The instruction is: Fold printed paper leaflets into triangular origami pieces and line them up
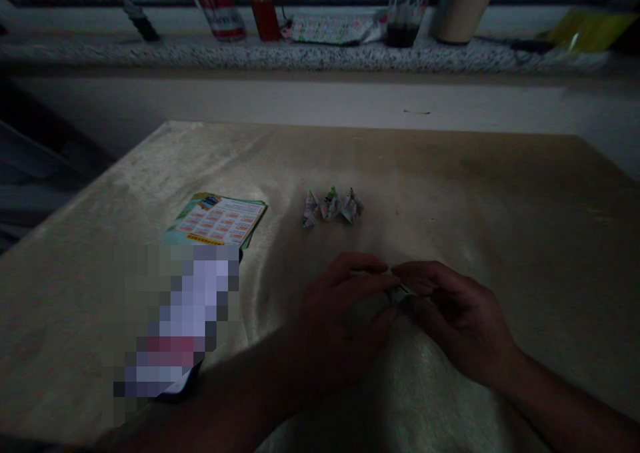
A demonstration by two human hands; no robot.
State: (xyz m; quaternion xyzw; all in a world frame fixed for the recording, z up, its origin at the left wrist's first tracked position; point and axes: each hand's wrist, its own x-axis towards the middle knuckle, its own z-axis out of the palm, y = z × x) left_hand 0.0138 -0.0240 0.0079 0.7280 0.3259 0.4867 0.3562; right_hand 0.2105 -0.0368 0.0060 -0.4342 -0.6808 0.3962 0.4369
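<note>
A small piece of folded paper (399, 296) is pinched between my two hands, low over the front middle of the table. My left hand (345, 303) grips its left side, fingers reaching across the top and thumb below. From the other side, the fingertips of my right hand (460, 313) close on it. Most of the paper is hidden behind fingers, and the light is dim. Beyond my hands, three small folded paper figures (331, 204) with printed patterns stand in a row, pointed tips up.
Left of my hands lies a stack of printed paper sheets (220, 218), with a blurred-out phone (187, 320) nearer me. Behind the table (450, 173), a stone windowsill (340, 56) holds a red and white can (219, 6), a red-brown bottle (265, 16) and a glass with dark liquid (403, 20).
</note>
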